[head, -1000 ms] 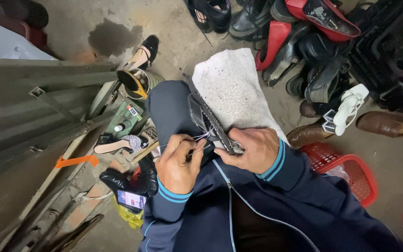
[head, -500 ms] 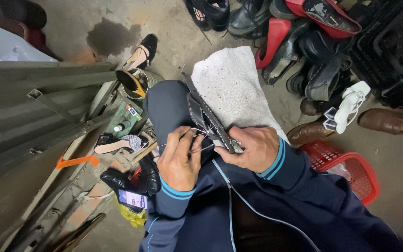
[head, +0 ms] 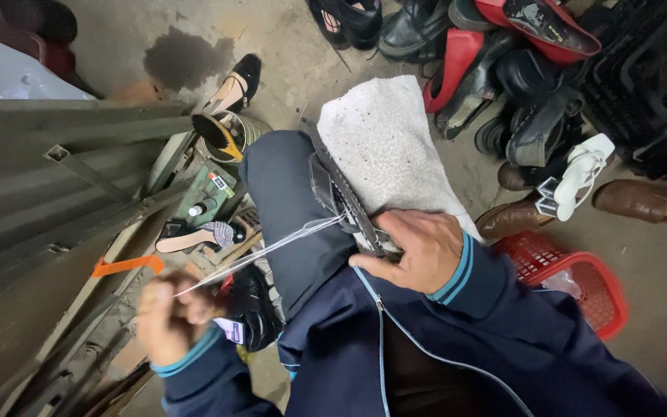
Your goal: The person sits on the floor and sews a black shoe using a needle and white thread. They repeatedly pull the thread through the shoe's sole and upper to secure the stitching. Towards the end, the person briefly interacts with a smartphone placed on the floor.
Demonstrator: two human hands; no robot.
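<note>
The left hand (head: 167, 320), blurred and low at the near left, is closed into a fist around the end of a pale thread (head: 264, 251), which runs taut up and to the right from the fist to the shoe (head: 345, 205) on the lap. The right hand (head: 418, 249) lies over the near end of that shoe, fingers curled and thumb pressing, so that it pins the shoe against a white towel (head: 384, 139) spread over the right knee. Whether the left fist also holds a needle or awl cannot be told through the blur. Judged from the tight line and the drawn-back fist, the step in hand looks like pulling a stitch snug in the shoe's edge; the next move would call for a firm grip on the shoe and an even pull along the thread, without tilting the work. The shoe is dark and narrow, and its long axis runs from the near right, under the right hand, to the far left, with its far end pointing away from the body along the thigh. Further out, a black heeled shoe (head: 237, 81) lies on the concrete at the far left, a red basket (head: 580, 282) stands at the near right, and a pile of shoes (head: 519, 69) fills the far right.
</note>
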